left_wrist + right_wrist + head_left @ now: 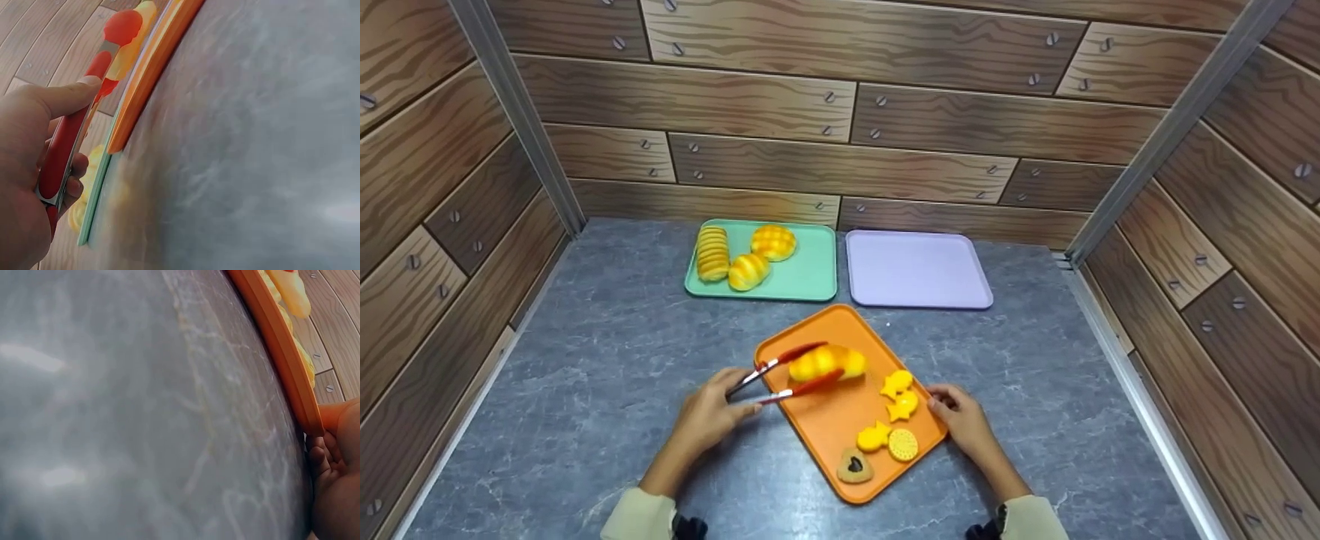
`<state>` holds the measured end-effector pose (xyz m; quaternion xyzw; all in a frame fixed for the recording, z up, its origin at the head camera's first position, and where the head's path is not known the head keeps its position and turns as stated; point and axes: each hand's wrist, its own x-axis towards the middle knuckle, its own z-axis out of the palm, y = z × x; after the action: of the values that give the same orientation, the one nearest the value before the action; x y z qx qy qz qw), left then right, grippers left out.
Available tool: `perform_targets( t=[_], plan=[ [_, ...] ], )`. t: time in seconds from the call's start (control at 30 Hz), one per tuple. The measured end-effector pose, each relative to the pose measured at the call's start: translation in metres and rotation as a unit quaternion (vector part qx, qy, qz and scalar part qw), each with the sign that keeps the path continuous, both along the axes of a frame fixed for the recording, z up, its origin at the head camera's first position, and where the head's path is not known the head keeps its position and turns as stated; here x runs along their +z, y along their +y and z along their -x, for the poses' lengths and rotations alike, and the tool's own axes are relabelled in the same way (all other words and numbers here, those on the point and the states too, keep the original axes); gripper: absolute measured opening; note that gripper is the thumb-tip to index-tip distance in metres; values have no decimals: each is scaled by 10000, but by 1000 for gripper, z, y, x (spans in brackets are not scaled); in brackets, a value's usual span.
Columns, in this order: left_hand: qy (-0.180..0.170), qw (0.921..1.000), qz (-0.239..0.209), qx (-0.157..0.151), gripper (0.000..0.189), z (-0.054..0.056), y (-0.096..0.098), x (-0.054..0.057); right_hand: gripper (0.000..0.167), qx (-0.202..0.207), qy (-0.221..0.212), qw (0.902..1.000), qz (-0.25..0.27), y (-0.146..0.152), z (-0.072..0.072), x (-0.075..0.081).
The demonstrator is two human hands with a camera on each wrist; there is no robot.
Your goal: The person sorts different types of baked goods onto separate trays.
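My left hand (709, 412) grips a pair of tongs (64, 143) with red handles and red tips. Between the tips is a long, lobed yellow bread (826, 363), over the upper left part of an orange tray (825, 424). At the tray's right corner, my right hand (962, 420) holds the rim, thumb on top and fingers curled beside and below it. Near that hand lie several yellow fish-shaped pieces (901, 406), a round yellow biscuit (903, 445) and a tan cookie (854, 466) with a dark heart centre.
Behind the orange tray, a green tray (806, 262) bears a ridged long bread (712, 254), a round bun (773, 243) and a striped roll (748, 271). Right of it is a bare lilac tray (919, 270). Wood-patterned walls (765, 105) enclose the grey tabletop (607, 337) on three sides.
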<state>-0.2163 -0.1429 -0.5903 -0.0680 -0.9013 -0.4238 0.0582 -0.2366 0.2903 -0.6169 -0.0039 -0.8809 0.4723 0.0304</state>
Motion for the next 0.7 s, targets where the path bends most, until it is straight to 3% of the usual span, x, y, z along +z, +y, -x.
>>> perform_targets(
  t=[0.47,0.7],
  plan=[
    [-44,9989,-59,463,60,45,8,-1,19,9,80,10000,-42,2,0,2],
    [502,9960,48,742,59,60,16,0,20,-8,62,10000,26,2,-1,1]
  ],
)
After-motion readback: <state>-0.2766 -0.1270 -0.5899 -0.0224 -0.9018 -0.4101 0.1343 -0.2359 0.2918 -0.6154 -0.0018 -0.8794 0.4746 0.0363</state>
